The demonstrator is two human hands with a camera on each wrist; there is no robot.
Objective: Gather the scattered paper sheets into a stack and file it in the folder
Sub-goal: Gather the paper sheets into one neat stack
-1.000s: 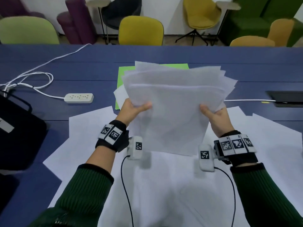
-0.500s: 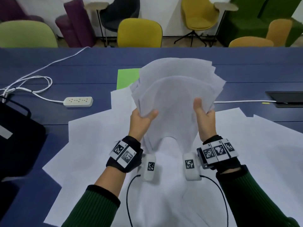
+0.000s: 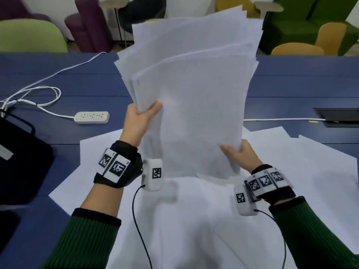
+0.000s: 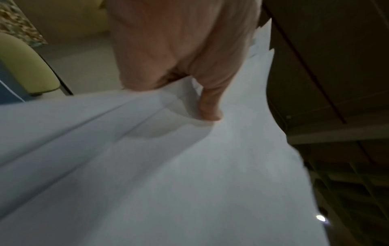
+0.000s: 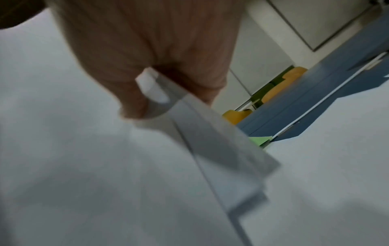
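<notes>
- Since the earlier frame, the stack [image 3: 190,105] has swung upright above the desk [image 3: 64,133].
- Left hand [image 3: 138,121] and right hand [image 3: 240,155] pinch its side edges, likely to square it.
- More sheets [image 3: 320,171] lie below; folder [image 5: 260,139] beyond.

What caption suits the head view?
Both hands, left and right, hold an upright sheaf of white paper sheets above a blue table.

Blue table [image 3: 291,84]; coloured chairs [image 3: 29,35] behind, white wall [image 3: 58,8].
</notes>
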